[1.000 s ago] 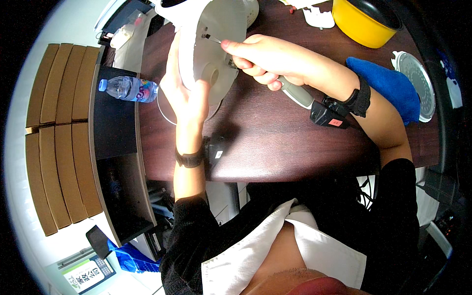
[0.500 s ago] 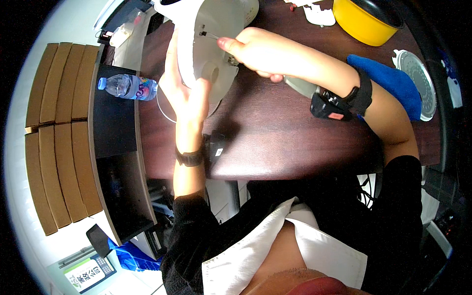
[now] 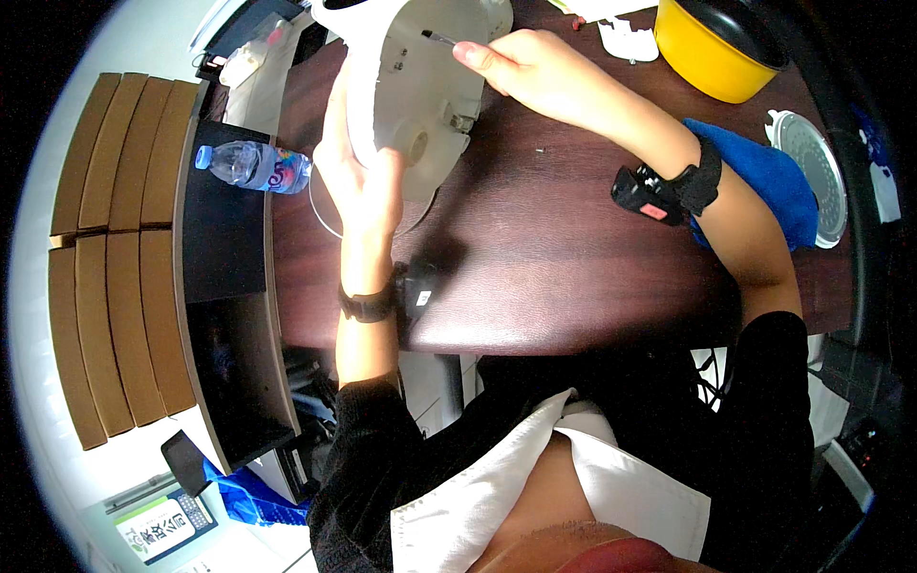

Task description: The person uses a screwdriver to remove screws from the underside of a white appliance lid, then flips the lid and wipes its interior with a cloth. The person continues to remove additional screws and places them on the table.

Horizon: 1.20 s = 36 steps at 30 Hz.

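White housing (image 3: 420, 91) leans over the far part of the brown table (image 3: 516, 277); my left hand (image 3: 361, 181) clasps its near edge, seemingly to steady its hollow facing my right hand (image 3: 521, 69), which pinches a slim, dark-tipped tool (image 3: 440, 38).

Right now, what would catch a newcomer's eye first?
Probably the big hollow white plastic shell near the top, left of centre, held in the person's left hand, with a slender dark-tipped tool in the right hand by its open side. Next, the round bright-yellow pot at upper right, with a rumpled blue cloth below it on the glossy reddish-brown table.
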{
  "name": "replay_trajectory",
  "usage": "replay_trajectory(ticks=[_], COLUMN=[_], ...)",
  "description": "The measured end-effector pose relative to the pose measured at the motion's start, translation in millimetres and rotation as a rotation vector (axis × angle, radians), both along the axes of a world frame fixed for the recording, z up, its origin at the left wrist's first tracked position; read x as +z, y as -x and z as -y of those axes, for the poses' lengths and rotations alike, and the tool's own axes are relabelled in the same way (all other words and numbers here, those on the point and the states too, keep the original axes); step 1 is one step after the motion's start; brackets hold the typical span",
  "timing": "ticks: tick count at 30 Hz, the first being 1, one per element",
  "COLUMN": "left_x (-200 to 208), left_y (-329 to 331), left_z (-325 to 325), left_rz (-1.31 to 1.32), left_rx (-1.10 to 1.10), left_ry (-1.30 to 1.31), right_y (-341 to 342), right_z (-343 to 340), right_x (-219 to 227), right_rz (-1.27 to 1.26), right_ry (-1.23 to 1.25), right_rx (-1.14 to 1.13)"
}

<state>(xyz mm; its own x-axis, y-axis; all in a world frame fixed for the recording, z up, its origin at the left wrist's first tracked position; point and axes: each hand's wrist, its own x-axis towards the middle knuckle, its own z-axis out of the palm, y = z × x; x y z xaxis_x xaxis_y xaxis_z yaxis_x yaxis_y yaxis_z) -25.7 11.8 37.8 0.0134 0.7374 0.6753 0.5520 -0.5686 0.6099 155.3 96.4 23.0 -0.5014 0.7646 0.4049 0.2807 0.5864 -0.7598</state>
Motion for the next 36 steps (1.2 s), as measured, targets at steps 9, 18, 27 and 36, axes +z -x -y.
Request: replay_trajectory(ticks=[9,18,27,36], left_x=[-5.8,-0.5,-0.9,-4.4], left_y=[2.8,-3.9,-4.3,-0.1], left_z=[0.4,1.4,5.3,0.5], left_rz=[-0.002,-0.038,-0.070,-0.142], left_rx=[0.030,0.041,0.043,-0.014], left_ry=[0.016,-0.019,-0.013,-0.075], right_y=[5.8,8.8,9.7,13.0], right_z=[28.9,31.5,38.4,51.6], right_x=[4.6,4.4,12.5,14.9], right_rz=[-0.095,-0.154,-0.187,-0.253], right_ry=[0.963,0.942,1.069,1.146], right_rx=[0.390,0.347,0.353,0.329])
